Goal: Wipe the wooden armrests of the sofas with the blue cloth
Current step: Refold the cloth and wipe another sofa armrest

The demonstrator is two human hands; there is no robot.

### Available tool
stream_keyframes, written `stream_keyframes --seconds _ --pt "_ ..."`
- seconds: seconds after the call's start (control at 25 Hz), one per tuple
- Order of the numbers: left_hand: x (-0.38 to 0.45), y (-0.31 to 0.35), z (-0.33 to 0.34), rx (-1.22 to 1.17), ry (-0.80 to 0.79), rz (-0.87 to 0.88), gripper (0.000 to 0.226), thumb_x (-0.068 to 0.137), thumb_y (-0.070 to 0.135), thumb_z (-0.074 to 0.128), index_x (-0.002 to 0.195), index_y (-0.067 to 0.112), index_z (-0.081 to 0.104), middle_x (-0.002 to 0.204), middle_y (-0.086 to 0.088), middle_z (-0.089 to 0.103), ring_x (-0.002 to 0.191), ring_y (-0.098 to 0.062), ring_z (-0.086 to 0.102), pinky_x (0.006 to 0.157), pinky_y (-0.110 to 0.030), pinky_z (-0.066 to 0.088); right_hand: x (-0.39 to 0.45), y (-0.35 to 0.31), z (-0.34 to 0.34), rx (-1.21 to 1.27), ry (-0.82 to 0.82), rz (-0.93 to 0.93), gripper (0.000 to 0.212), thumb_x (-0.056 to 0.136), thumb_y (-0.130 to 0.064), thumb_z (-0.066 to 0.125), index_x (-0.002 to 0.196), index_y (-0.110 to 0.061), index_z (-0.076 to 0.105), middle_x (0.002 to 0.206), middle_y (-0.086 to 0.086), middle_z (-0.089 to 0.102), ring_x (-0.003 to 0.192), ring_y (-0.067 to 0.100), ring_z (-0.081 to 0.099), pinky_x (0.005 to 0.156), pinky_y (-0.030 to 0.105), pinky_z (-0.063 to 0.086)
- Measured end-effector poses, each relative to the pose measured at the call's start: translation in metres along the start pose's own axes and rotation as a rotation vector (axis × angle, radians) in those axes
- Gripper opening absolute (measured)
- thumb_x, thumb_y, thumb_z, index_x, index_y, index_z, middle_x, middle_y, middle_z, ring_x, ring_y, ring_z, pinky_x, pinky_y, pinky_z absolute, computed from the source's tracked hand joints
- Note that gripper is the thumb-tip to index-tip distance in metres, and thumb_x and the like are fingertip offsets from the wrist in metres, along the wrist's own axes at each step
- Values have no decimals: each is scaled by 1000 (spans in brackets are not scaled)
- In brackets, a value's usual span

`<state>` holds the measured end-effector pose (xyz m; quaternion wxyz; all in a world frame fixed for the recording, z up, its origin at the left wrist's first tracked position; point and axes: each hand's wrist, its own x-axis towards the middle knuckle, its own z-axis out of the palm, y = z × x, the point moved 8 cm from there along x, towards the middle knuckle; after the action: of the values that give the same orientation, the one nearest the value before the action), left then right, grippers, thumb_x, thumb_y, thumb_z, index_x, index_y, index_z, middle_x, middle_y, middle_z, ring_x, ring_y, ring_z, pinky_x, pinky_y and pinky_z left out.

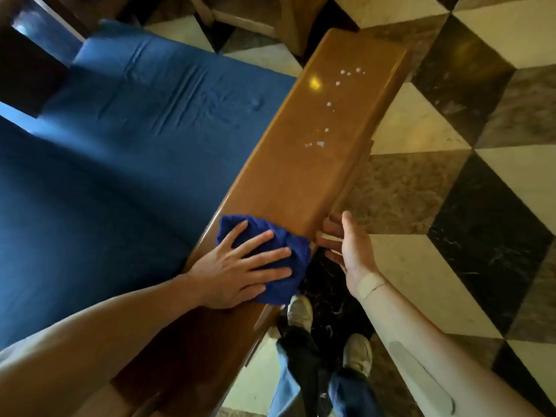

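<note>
The left hand [240,267] lies flat, fingers spread, pressing the blue cloth [272,255] down on the near part of the wooden armrest [288,176]; this grip is a flat press, not a closed pinch. The cloth is bunched into a soft, nubbly wad, and its right edge hangs over the armrest's outer side. The right hand [346,245] is open and holds nothing, its fingertips at the armrest's outer edge, just beside the cloth.

This looks like the wiping stroke on this armrest, early on: a scatter of small white spots [331,106] lies on the far half, well apart from the cloth. The next move probably calls for pushing the cloth along the length of the wood toward those spots, keeping pressure even.

The armrest is a long, smooth plank with rounded edges and a glossy varnish. Beside it lies the sofa's blue cushion [120,145], creased. Below is a floor [451,206] of polished marble lozenges, pale, brown and black.
</note>
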<state>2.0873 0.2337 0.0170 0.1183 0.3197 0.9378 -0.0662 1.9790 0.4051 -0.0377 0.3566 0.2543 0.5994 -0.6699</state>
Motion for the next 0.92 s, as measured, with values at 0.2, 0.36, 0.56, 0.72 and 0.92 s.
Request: stream_keyframes --seconds 0.2,0.36,0.56,0.72,0.92 --pt "43 12 -16 -79 20 483 38 94 47 51 129 35 60 149 9 52 151 -27 26 118 -68 4 21 6 -8 25 8 43 51 103 -57 31 103 -27 73 84 -6 79 69 11 75 60 28 49" --pt "159 -40 -43 -40 33 525 33 90 46 49 110 32 71 129 8 65 145 -25 35 120 -64 6 36 -11 -18 -52 106 -18 50 99 -61 34 97 -31 73 99 -2 77 93 19 73 85 44 58" --pt "278 -124 -82 -54 145 146 43 93 49 35 122 38 66 150 14 48 152 -22 22 121 -62 8 30 -63 7 -275 215 -360 61 99 -55 33 155 -30 27 154 -10 38 137 6 38 102 19 31" --pt "209 -140 -65 -216 257 -427 53 98 43 33 150 36 42 164 7 29 154 -27 15 119 -64 10 15 -82 25 -360 368 -532 62 104 -42 35 158 -16 20 163 3 29 147 13 28 116 23 24" --pt "72 -65 -24 -272 113 -546 63 89 41 46 150 34 38 166 0 22 152 -39 19 114 -73 15 43 -108 10 -206 553 -373 55 107 -36 36 156 -15 26 159 10 33 146 22 31 115 25 20"
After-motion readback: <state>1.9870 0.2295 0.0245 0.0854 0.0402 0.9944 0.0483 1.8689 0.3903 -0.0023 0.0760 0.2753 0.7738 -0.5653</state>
